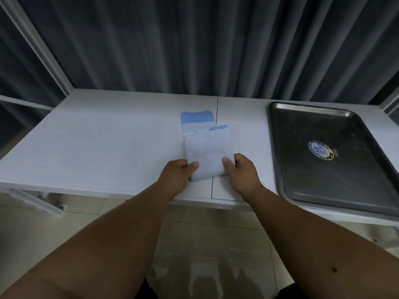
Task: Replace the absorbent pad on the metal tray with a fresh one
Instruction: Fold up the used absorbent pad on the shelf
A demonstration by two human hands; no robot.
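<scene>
Holding: your left hand (176,173) and right hand (243,171) each pinch a near corner of the folded pad (207,151).
Pad: mid-worktop (97,137), over the seam.
Tray (336,156): right, bare, round sticker (320,149) inside.

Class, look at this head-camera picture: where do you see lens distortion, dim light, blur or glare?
Head view: the wide lens bows the table edges and the frame at left; light is dim and even, with weak shadows; the pad in both hands looks slightly soft; the tray shows a dull sheen, no hard glare; the floor reflects faintly.
</scene>
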